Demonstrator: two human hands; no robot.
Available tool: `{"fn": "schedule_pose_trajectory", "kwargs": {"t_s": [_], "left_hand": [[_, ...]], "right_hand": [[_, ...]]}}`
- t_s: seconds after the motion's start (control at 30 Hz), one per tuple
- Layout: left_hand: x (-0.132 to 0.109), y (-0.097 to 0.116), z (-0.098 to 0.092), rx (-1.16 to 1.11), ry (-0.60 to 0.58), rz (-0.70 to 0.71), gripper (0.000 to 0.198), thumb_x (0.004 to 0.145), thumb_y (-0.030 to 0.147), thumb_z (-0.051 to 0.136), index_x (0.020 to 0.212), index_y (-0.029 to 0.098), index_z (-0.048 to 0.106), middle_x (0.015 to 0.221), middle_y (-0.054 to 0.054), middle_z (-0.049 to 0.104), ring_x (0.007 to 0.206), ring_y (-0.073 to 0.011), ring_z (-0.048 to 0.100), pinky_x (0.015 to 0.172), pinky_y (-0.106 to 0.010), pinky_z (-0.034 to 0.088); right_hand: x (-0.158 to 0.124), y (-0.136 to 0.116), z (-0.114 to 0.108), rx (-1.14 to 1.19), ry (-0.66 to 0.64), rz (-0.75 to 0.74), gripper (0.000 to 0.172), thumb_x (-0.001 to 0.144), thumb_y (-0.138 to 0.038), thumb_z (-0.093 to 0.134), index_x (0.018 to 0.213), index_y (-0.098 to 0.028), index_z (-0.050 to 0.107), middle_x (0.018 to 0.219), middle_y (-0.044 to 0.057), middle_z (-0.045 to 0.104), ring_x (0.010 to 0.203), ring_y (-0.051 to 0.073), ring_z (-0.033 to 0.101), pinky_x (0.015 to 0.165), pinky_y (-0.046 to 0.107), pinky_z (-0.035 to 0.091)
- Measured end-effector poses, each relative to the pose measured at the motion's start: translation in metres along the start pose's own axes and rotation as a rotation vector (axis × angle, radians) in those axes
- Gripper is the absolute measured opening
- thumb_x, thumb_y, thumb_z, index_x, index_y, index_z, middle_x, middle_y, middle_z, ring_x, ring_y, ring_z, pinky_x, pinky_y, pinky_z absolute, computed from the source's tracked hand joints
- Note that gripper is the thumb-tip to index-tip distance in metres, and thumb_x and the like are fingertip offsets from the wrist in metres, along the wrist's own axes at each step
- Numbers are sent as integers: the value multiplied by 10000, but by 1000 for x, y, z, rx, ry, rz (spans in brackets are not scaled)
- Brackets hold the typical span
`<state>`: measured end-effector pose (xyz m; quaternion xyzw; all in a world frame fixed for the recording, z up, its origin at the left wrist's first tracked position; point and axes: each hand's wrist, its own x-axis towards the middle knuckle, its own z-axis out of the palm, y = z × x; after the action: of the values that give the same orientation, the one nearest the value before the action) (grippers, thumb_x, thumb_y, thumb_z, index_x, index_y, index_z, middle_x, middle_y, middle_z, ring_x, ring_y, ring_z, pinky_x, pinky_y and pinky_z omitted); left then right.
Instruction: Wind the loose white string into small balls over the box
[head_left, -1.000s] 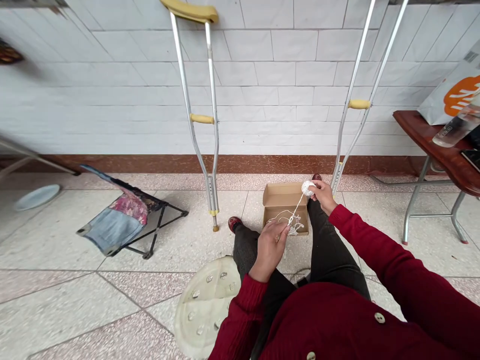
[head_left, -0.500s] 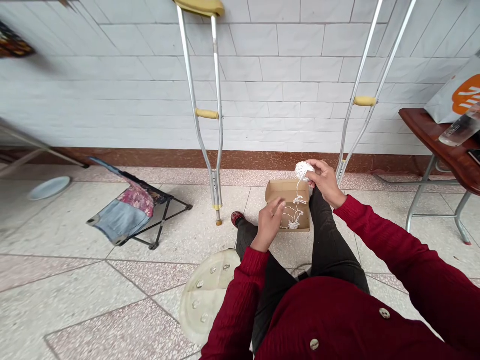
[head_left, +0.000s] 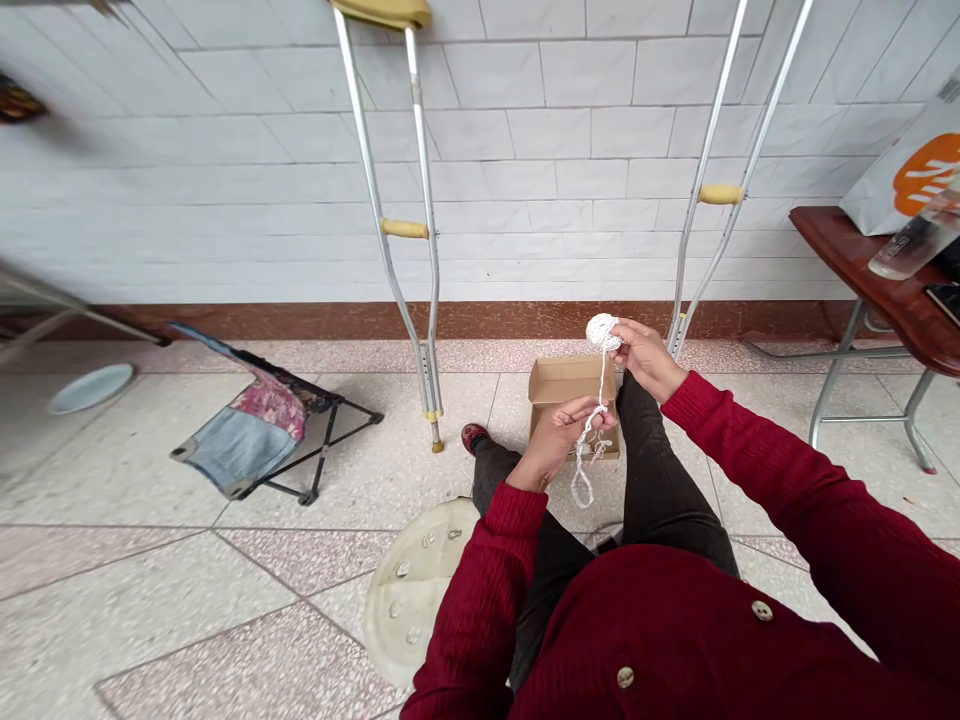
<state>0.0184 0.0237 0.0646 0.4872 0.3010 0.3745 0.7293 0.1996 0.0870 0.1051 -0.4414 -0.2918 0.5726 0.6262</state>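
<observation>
A person in a dark red knitted top sits with legs apart, seen from above, with 2 hands held apart. The right hand [head_left: 646, 357] pinches a small ball of white cord [head_left: 602, 331] by its right side, thumb and fingers closed on it. The ball is in the air, above the far right corner of a cardboard box [head_left: 570, 380] standing open on the floor between the feet. A strand [head_left: 602, 375] drops from the ball to the left hand [head_left: 559, 435], whose fingertips are closed on it over the middle of the box. Below them a loose loop [head_left: 583, 492] hangs past the box's near edge, and more tangled cord [head_left: 598, 447] lies inside, towards the near right corner; the left hand hides part of it.

The cord looks light, soft and limp, and should give under a squeeze rather than break. It seems more likely to snag or knot than to slip. The ball is best held lightly around its sides, leaving the strand free; the strand is best pinched just above a tangle.

Beyond the box, 2 crutches with yellow grips [head_left: 721, 194] stand near a tiled wall.
</observation>
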Motion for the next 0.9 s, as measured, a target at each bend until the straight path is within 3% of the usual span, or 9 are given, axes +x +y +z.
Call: {"fn": "schedule_pose_trajectory", "kwargs": {"t_s": [0.2, 0.37, 0.53, 0.67, 0.77, 0.9], "left_hand": [[-11, 6, 1, 25, 68, 34, 278, 804, 411, 684, 743, 139, 683, 648, -32, 634, 643, -161, 606, 717, -312, 497], [-35, -7, -9, -14, 47, -18, 298, 834, 378, 657, 670, 129, 641, 602, -22, 588, 623, -155, 593, 707, -311, 481], [-63, -31, -50, -43, 224, -49, 283, 816, 373, 641, 670, 131, 628, 543, -14, 564, 607, -162, 589, 680, -300, 474], [-74, -55, -88, -149, 498, -80, 229, 766, 368, 642, 687, 163, 581, 569, 9, 558, 652, -159, 611, 714, -294, 500], [-70, -68, -110, -124, 667, -125, 212, 722, 365, 657, 729, 168, 579, 604, 7, 592, 708, -172, 647, 731, -288, 513], [-49, -70, -132, 29, 746, -163, 192, 721, 354, 616, 734, 164, 592, 654, -21, 639, 765, -201, 670, 728, -296, 514]], "right_hand": [[12, 9, -10, 72, 84, 67, 114, 694, -164, 690, 788, -166, 625, 603, -11, 634, 446, 67, 505, 364, 152, 371], [25, -3, -22, 58, 177, 7, 88, 715, -142, 658, 788, -162, 612, 570, -22, 616, 423, 69, 503, 350, 152, 364], [40, -18, -47, 61, 266, -58, 116, 710, -145, 670, 801, -160, 599, 607, -15, 627, 435, 66, 497, 356, 160, 366], [47, -34, -62, 119, 304, -123, 139, 736, -190, 673, 784, -179, 543, 639, -16, 616, 448, 62, 473, 370, 179, 363], [48, -53, -64, 114, 306, -164, 111, 794, -185, 605, 782, -191, 495, 629, -21, 578, 446, 52, 440, 387, 195, 335], [44, -81, -55, 109, 282, -249, 38, 836, -152, 526, 829, -181, 502, 655, -19, 553, 487, 48, 464, 425, 201, 333]]}}
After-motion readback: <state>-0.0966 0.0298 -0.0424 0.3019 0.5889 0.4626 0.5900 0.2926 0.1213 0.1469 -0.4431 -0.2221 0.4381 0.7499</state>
